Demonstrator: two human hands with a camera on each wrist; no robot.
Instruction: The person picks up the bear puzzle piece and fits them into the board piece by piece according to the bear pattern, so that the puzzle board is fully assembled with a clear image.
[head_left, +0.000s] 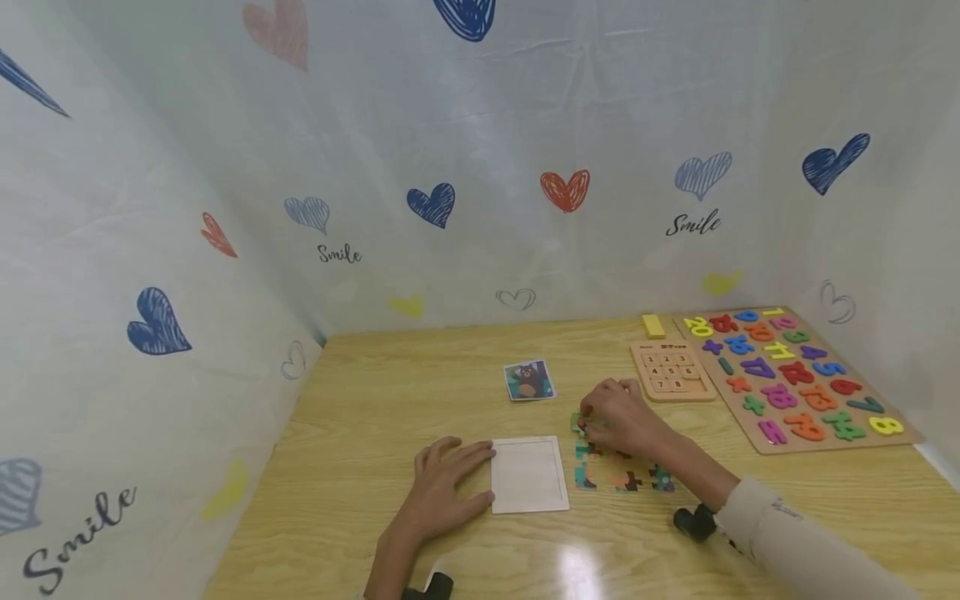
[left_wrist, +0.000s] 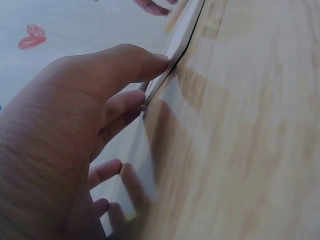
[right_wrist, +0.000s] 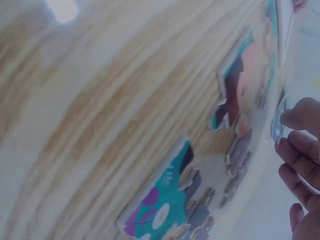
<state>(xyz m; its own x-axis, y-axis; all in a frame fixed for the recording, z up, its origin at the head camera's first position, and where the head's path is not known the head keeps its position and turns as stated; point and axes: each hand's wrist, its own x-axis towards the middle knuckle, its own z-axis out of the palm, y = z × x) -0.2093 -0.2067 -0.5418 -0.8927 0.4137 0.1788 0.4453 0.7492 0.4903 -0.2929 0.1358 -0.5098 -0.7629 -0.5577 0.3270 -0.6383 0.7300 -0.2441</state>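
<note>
My left hand (head_left: 441, 490) lies at the left side of a square, pale puzzle tray (head_left: 529, 475), with fingertips and thumb touching its edge. In the left wrist view the thumb (left_wrist: 132, 62) meets the rim of the tray, the fingers fairly straight. Right of the tray, my right hand (head_left: 621, 417) is over a group of jigsaw pieces (head_left: 585, 478) and partly hides them. Between thumb and fingers it pinches a jigsaw piece (right_wrist: 277, 122), seen nearly edge-on in the right wrist view. A teal piece with purple shapes (right_wrist: 160, 205) lies on the table nearby.
A picture card with a brown bear (head_left: 529, 380) lies behind the tray. At the back right are a wooden sliding number puzzle (head_left: 672, 372), a yellow block (head_left: 653, 326) and a board of colourful numbers (head_left: 798, 375). A curtain with hearts (head_left: 480, 250) encloses the table (head_left: 360, 400).
</note>
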